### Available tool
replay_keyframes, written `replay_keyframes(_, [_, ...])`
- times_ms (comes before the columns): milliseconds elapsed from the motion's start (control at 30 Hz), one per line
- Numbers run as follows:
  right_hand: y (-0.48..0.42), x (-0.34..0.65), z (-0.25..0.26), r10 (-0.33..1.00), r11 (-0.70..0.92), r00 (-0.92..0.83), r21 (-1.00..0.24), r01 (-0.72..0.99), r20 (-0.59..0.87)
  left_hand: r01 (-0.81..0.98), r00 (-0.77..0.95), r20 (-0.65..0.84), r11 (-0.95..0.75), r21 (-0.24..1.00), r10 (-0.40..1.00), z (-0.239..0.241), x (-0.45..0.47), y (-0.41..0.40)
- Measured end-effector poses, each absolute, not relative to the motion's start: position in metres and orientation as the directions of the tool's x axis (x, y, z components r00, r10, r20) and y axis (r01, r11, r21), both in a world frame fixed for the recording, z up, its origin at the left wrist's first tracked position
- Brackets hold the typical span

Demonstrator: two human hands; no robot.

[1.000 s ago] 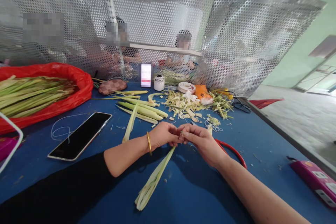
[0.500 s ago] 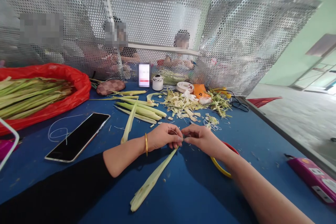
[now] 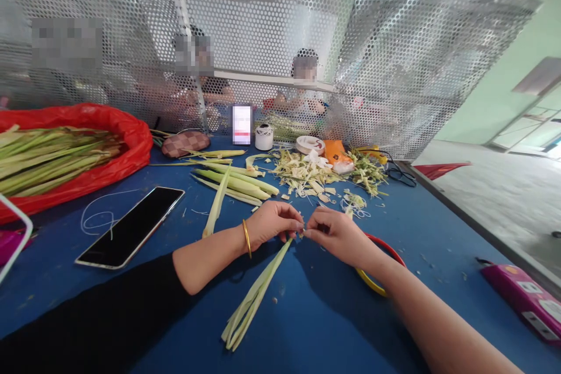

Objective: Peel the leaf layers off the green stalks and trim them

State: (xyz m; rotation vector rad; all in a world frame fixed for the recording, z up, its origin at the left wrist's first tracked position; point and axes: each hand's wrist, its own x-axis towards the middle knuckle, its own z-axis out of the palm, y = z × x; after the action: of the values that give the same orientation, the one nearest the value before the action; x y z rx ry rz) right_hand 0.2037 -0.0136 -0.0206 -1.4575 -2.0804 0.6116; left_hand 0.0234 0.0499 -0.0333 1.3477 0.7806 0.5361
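Observation:
My left hand (image 3: 270,225), with a gold bangle on the wrist, pinches the narrow end of a pale green leaf bundle (image 3: 258,295). Its strips run down toward me and fan apart slightly over the blue table. Close against that same end is my right hand (image 3: 339,235), thumb and forefinger pinched together. What it grips there is too small to make out. A red and yellow ring (image 3: 372,283) lies partly hidden beneath my right forearm. Beyond my left wrist rests a single pale leaf (image 3: 216,207), with a cluster of greener leaves (image 3: 239,182) farther back.
A red bag (image 3: 142,137) of long leaves stands at left, near a dark phone (image 3: 134,227) and white thread. Trimmings (image 3: 302,170), a thread spool (image 3: 263,137) and a tape roll (image 3: 310,145) lie before a perforated screen. A purple power strip (image 3: 523,298) sits right.
The leaf bundle has turned in my left hand, showing several narrow strips instead of one broad face. Both hands have shifted slightly, and their fingertips remain close together.

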Motion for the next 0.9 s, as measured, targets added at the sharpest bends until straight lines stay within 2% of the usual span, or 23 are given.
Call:
replay_keyframes(233, [-0.017,0.203,-0.014,0.913,0.297,-0.406,-0.753,0.586,0.044,0.129,0.606,-0.195,0.147,0.981,0.771,-0.031,0.023,0.050])
replay_keyframes(300, [-0.014,0.204,-0.016,0.939,0.236,-0.341,-0.815,0.530,0.050,0.147,0.597,-0.195,0.133,0.980,0.778,-0.031,0.022,0.051])
replay_keyframes(433, [-0.007,0.201,-0.029,0.991,0.129,-0.068,-0.911,0.392,0.112,0.194,0.600,-0.145,0.033,0.981,0.787,-0.034,0.022,0.054])
replay_keyframes(500, [-0.006,0.197,-0.035,0.990,0.119,-0.110,-0.927,0.357,0.085,0.191,0.614,-0.077,-0.054,0.980,0.785,-0.036,0.021,0.055])
replay_keyframes(567, [-0.007,0.193,-0.038,0.980,0.142,-0.186,-0.908,0.394,0.073,0.215,0.622,-0.003,-0.168,0.962,0.783,-0.036,0.021,0.055])
replay_keyframes(633, [-0.010,0.190,-0.040,0.972,0.180,-0.220,-0.870,0.459,0.085,0.290,0.619,0.070,-0.310,0.905,0.782,-0.036,0.020,0.053])
replay_keyframes(733, [-0.012,0.189,-0.041,0.979,0.169,-0.189,-0.846,0.506,0.082,0.434,0.600,0.162,-0.489,0.757,0.784,-0.033,0.018,0.048])
replay_keyframes(900, [-0.012,0.187,-0.042,0.984,0.148,-0.164,-0.846,0.513,0.073,0.651,0.565,0.260,-0.617,0.442,0.783,-0.030,0.018,0.042])
